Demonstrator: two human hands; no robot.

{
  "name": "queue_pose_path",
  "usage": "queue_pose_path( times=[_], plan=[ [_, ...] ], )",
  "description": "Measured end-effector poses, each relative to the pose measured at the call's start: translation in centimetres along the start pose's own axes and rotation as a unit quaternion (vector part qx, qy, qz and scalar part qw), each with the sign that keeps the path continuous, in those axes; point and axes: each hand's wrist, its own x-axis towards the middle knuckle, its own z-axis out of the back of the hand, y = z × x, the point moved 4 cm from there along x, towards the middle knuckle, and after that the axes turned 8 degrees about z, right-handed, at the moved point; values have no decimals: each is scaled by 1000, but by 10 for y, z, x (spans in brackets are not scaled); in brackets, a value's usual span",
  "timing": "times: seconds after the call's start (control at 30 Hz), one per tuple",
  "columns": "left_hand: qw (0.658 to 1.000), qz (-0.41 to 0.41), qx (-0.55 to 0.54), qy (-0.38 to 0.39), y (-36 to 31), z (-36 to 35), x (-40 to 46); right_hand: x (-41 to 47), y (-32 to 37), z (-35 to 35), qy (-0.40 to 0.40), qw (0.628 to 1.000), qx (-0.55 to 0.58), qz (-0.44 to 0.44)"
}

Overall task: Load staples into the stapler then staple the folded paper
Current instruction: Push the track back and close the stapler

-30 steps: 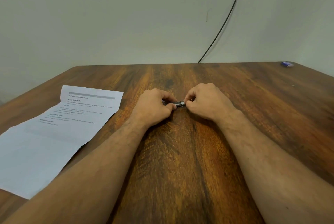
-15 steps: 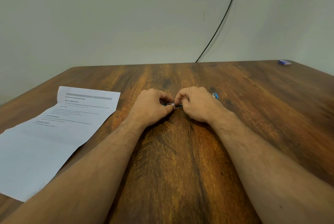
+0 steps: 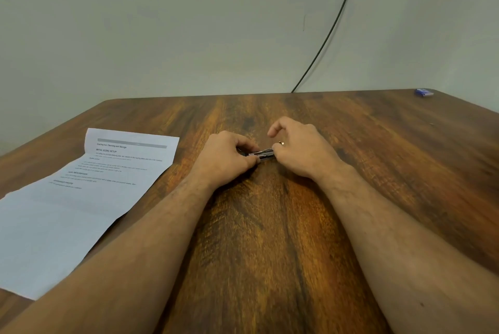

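Observation:
A small metal stapler (image 3: pixel 261 154) lies between my two hands at the middle of the wooden table (image 3: pixel 270 239). My left hand (image 3: pixel 225 159) is closed around its left end. My right hand (image 3: pixel 299 151) grips its right end with the lower fingers, while the index finger and thumb are lifted and spread above it. Most of the stapler is hidden by the hands. A printed sheet of paper (image 3: pixel 75 193) with fold creases lies flat at the left of the table.
A small blue box (image 3: pixel 424 92) sits at the far right corner of the table. A black cable (image 3: pixel 326 34) runs down the wall behind the table's back edge.
My right hand has lifted and spread its index finger and thumb, and more of the stapler's metal shows between the hands. The blue piece seen behind the right hand is hidden now.

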Motion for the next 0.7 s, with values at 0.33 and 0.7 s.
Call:
queue_pose_path(
  times=[0.33, 0.7],
  plan=[
    [999, 13, -35, 8, 1, 1, 1, 6, 1, -2, -9, 1000, -15, 16],
    [999, -1, -32, 15, -1, 1, 0, 11, 3, -8, 42, 998, -10, 36]
  ],
)
